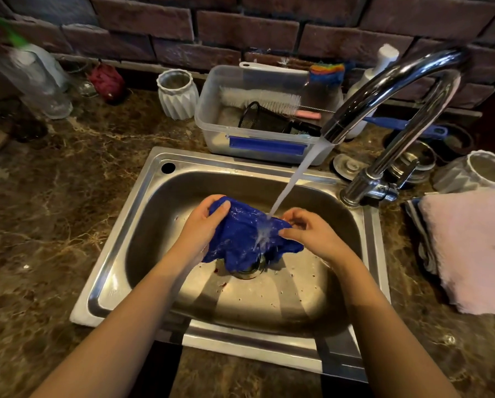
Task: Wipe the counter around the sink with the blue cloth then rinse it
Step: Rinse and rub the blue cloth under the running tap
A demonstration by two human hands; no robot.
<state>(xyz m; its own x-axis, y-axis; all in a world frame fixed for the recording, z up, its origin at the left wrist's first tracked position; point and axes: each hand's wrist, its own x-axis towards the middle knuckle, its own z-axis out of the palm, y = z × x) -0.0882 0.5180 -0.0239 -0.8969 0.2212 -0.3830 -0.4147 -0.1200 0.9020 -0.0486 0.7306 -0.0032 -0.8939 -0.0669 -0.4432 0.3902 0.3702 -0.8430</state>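
2 hands over sink [143,202], holding blue cloth [240,234] stretched left to right under tap stream [292,182]: left hand [203,225] curled round its left end, right hand [309,231] pinching its right end.

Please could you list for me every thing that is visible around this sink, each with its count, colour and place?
blue cloth: 1, blue, over the sink's drain, under the water
sink: 1, steel, set into the counter
tap: 1, chrome, right rear of sink, running
counter: 1, brown marbled, around the sink
tub: 1, clear plastic, behind the sink
bottle brush: 1, white bristles, in the tub
ribbed pot: 1, white, left of the tub
pink towel: 1, pink, right of the sink
left hand: 1, grips the cloth's left side
right hand: 1, fingers pinch the cloth's right edge
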